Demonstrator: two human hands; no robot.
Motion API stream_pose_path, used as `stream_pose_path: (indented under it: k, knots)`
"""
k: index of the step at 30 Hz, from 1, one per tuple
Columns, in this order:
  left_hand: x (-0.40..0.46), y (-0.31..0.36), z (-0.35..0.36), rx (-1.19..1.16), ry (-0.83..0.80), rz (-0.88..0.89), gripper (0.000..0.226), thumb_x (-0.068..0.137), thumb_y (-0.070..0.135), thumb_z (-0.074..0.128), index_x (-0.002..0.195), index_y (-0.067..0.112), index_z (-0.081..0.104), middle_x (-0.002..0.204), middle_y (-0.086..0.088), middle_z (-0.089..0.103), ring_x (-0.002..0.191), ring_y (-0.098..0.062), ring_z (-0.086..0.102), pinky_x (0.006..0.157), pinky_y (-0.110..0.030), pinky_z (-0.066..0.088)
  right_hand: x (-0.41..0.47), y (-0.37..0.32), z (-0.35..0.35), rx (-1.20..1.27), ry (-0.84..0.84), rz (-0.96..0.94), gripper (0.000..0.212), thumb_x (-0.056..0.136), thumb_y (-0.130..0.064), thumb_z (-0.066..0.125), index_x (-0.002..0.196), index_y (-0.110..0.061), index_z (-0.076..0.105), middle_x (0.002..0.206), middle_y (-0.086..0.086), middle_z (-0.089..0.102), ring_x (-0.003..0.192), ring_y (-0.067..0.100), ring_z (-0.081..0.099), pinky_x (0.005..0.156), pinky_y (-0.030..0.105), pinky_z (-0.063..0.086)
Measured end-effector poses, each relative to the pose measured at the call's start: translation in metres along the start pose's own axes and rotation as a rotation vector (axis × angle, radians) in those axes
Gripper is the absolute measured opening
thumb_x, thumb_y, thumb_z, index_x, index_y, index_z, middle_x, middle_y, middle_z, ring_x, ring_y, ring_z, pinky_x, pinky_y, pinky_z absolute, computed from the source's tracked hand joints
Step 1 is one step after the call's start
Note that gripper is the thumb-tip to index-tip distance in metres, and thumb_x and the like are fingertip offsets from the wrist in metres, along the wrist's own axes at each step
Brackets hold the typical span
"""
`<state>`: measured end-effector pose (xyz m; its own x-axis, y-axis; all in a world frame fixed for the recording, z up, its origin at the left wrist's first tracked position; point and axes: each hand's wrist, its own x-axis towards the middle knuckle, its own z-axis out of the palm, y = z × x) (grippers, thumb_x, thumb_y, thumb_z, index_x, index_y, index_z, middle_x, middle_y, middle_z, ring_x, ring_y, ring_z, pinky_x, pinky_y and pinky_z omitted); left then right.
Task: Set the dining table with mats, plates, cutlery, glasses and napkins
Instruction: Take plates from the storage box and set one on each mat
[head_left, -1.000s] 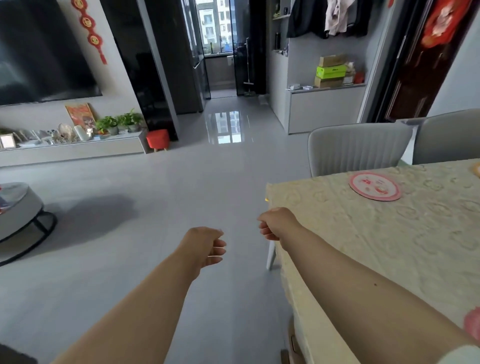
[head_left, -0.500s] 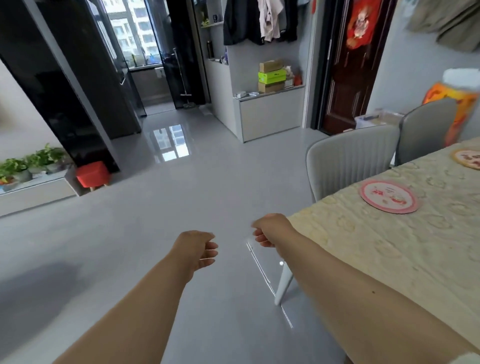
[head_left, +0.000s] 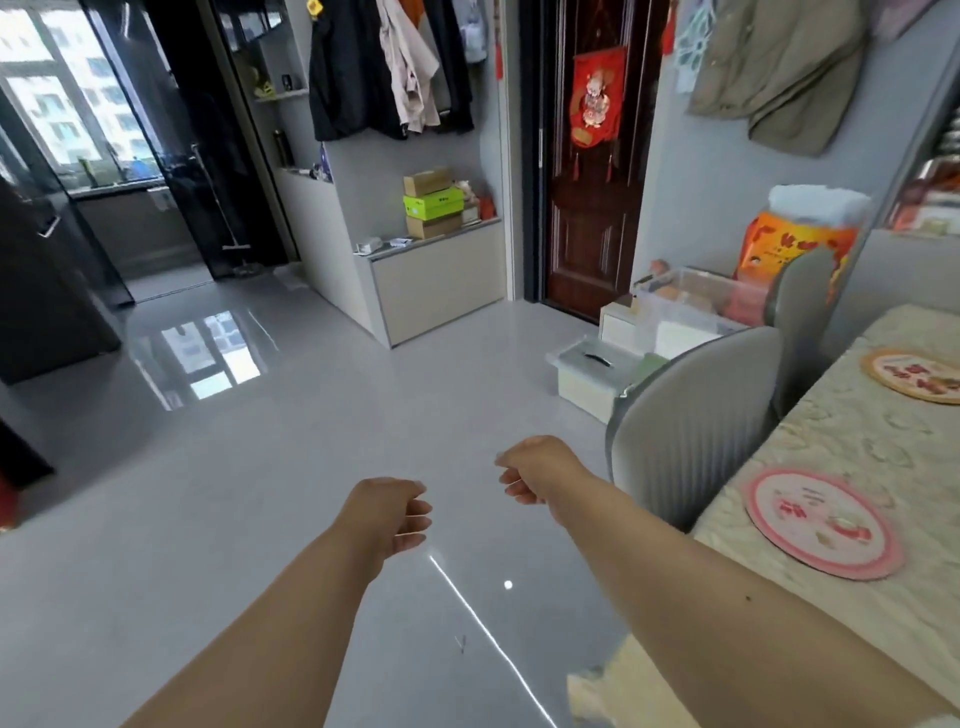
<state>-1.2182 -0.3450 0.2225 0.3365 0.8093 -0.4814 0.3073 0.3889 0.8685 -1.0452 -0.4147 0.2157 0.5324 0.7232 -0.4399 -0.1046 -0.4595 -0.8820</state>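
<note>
A: Nearest, what are the hands doing?

B: Both held out over the floor. The left hand (head_left: 387, 514) and right hand (head_left: 535, 467) have fingers loosely curled, holding nothing.

A: And the mats?

B: A pink round mat (head_left: 823, 522) lies on the surface (head_left: 857, 447) beside the grey chair (head_left: 696, 415); an orange-rimmed mat (head_left: 914, 374) sits farther along.

A: So which step?

B: Mats look placed — plates, cutlery, glasses and napkins aren't visible. Next, probably walk off to fetch them.
</note>
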Motion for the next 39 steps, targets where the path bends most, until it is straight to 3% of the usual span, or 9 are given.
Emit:
stream_pose_path:
  k: [3,7,14,19,24,27,31,36,39]
  knots:
    - [0.060,0.035,0.009,0.028,-0.058,-0.013,0.020,0.093,0.012,0.059,0.109,0.000,0.061,0.079,-0.011,0.062,0.065,-0.021,0.059,0.062,-0.031,0.052,0.051,-0.031,-0.007,0.018,0.053,0.017,0.012,0.093,-0.012,0.058,0.083,-0.009,0.053,0.068,0.007,0.056,0.055,0.016,0.050,0.053,0.022,0.042]
    - [0.147,0.082,0.021,0.092,-0.138,0.005,0.019,0.093,0.013,0.060,0.108,0.001,0.062,0.080,-0.011,0.063,0.063,-0.020,0.059,0.059,-0.030,0.052,0.127,-0.069,-0.014,0.082,0.144,0.014,0.009,0.093,-0.013,0.059,0.099,-0.010,0.053,0.067,0.007,0.056,0.053,0.016,0.050,0.050,0.021,0.041]
    - [0.296,0.177,0.048,0.251,-0.283,0.068,0.012,0.094,0.013,0.058,0.098,0.003,0.062,0.078,-0.011,0.061,0.062,-0.020,0.057,0.058,-0.030,0.050,0.248,-0.124,-0.030,0.226,0.343,0.047,0.006,0.092,-0.010,0.058,0.091,-0.009,0.053,0.065,0.007,0.056,0.051,0.016,0.049,0.047,0.020,0.041]
    - [0.374,0.225,0.100,0.336,-0.381,0.080,0.009,0.095,0.013,0.057,0.096,0.005,0.060,0.078,-0.011,0.060,0.062,-0.020,0.056,0.059,-0.030,0.050,0.308,-0.144,-0.065,0.302,0.438,0.106,0.020,0.095,-0.011,0.056,0.077,-0.012,0.049,0.065,0.006,0.054,0.052,0.015,0.047,0.051,0.022,0.040]
    - [0.431,0.256,0.192,0.384,-0.519,0.063,0.010,0.096,0.014,0.056,0.098,0.005,0.060,0.077,-0.010,0.058,0.063,-0.020,0.055,0.061,-0.030,0.049,0.377,-0.149,-0.130,0.356,0.561,0.163,0.024,0.092,-0.008,0.057,0.073,-0.013,0.044,0.043,0.003,0.052,0.034,0.013,0.044,0.041,0.018,0.033]
    - [0.467,0.274,0.263,0.422,-0.589,0.065,0.014,0.096,0.015,0.056,0.104,0.004,0.061,0.083,-0.011,0.060,0.066,-0.021,0.057,0.062,-0.031,0.051,0.418,-0.150,-0.184,0.413,0.607,0.170,0.026,0.094,-0.004,0.052,0.071,-0.012,0.043,0.058,0.008,0.049,0.046,0.017,0.042,0.046,0.022,0.032]
    - [0.509,0.307,0.360,0.430,-0.636,0.070,0.011,0.097,0.013,0.052,0.099,0.006,0.060,0.082,-0.010,0.060,0.066,-0.020,0.057,0.063,-0.031,0.050,0.469,-0.155,-0.266,0.423,0.692,0.192,0.027,0.094,-0.003,0.050,0.068,-0.010,0.046,0.061,0.009,0.049,0.050,0.019,0.042,0.049,0.024,0.031]
    - [0.552,0.354,0.483,0.470,-0.729,0.105,0.020,0.096,0.003,0.047,0.077,0.009,0.051,0.073,-0.011,0.050,0.058,-0.020,0.047,0.051,-0.023,0.048,0.525,-0.161,-0.369,0.491,0.786,0.200,0.022,0.094,-0.007,0.054,0.073,-0.008,0.048,0.064,0.009,0.050,0.049,0.017,0.042,0.043,0.021,0.030]
    - [0.579,0.371,0.540,0.481,-0.751,0.117,0.016,0.095,-0.002,0.048,0.080,0.005,0.051,0.071,-0.013,0.047,0.058,-0.022,0.047,0.049,-0.024,0.052,0.554,-0.159,-0.414,0.507,0.838,0.231,0.013,0.093,-0.008,0.056,0.080,-0.008,0.053,0.063,0.008,0.053,0.047,0.016,0.045,0.040,0.019,0.031]
